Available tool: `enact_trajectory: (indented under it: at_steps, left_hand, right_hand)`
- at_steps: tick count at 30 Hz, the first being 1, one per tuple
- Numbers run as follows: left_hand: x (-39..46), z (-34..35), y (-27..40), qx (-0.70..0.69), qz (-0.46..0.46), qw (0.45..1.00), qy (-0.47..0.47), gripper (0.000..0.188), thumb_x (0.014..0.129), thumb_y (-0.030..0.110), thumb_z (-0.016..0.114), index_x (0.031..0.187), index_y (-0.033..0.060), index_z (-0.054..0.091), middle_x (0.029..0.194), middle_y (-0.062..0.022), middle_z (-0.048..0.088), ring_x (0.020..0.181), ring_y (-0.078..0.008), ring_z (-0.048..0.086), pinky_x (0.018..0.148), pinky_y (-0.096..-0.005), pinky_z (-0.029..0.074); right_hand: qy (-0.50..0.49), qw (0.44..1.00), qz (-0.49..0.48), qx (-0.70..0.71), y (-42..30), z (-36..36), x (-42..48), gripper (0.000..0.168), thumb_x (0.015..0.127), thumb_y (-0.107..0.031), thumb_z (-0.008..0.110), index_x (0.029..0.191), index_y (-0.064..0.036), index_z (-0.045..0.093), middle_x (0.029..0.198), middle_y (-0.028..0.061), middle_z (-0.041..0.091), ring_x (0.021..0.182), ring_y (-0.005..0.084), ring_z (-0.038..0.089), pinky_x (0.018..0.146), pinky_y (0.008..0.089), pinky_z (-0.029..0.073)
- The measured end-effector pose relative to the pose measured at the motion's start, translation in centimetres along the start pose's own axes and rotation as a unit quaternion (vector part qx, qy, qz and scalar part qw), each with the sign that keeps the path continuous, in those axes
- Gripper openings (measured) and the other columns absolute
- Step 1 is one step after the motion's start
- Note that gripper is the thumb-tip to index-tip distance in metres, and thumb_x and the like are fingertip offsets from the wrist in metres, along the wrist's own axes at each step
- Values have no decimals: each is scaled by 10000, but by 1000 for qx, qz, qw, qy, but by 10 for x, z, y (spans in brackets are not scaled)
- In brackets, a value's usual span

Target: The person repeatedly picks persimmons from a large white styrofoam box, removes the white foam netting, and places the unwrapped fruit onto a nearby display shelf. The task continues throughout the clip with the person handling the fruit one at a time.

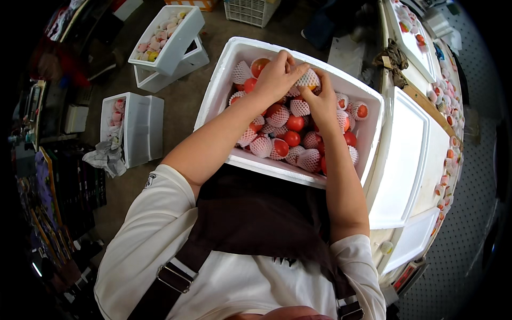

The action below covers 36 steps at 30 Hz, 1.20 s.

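Observation:
A white foam box (222,86) stands before me, holding several red tomatoes (295,123), many of them in white foam net sleeves (308,160). Over the far part of the box, both hands meet at a yellow-orange fruit (311,87) in a white foam net. My left hand (276,78) has its fingertips at the upper left of that net, the fingers bent. My right hand (321,98) holds the fruit from the right and from below, with the thumb and fingers around it. Some tomatoes lie hidden under my hands and forearms.
At left, foam boxes (182,60) with netted fruit are stacked, and another box (138,132) has crumpled paper (105,158) at its edge. A white crate (248,14) stands beyond. At right, a table bears foam lids (400,160) and a row of netted fruit (446,96).

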State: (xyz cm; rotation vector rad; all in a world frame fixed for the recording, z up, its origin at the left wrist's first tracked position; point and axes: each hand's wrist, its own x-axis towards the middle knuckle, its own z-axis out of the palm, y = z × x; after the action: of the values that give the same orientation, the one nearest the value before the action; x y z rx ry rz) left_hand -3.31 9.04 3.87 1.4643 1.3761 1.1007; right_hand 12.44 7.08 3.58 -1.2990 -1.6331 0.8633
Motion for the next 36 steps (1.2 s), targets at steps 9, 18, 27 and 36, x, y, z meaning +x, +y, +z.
enact_trajectory:
  at_steps: [9,18,27,36]
  left_hand:
    - [3,-7,5,-71,-19,990,-120,295,906,293,647,1008,28,565,813,8,549,739,-83,517,660,-227,441]
    - [3,-11,14,-310,-129,938,-89,221,945,270,590,971,55,629,827,38,573,737,-42,524,640,-206,443]
    - [-2,-1,7,-105,-18,986,-126,366,882,261,668,1154,51,542,935,-48,615,840,-92,584,760,-245,491]
    - [0,-7,-9,18,4,996,-88,305,817,288,648,1010,53,625,899,-81,652,825,-129,612,735,-275,482]
  right_hand:
    - [19,999,31,-29,-10,-3,-3,543,798,-181,733,1213,25,450,979,172,635,877,227,634,787,335,506]
    - [-24,968,90,234,-9,-8,2,463,871,-110,651,1274,23,466,1101,90,591,988,149,579,862,261,466]
    - [-27,993,23,114,-1,-11,1,352,877,-138,667,1178,14,565,968,101,658,815,135,623,736,263,514]
    - [42,955,74,-283,-13,-82,-33,317,831,-206,697,1067,-10,615,969,178,651,864,288,627,744,378,504]
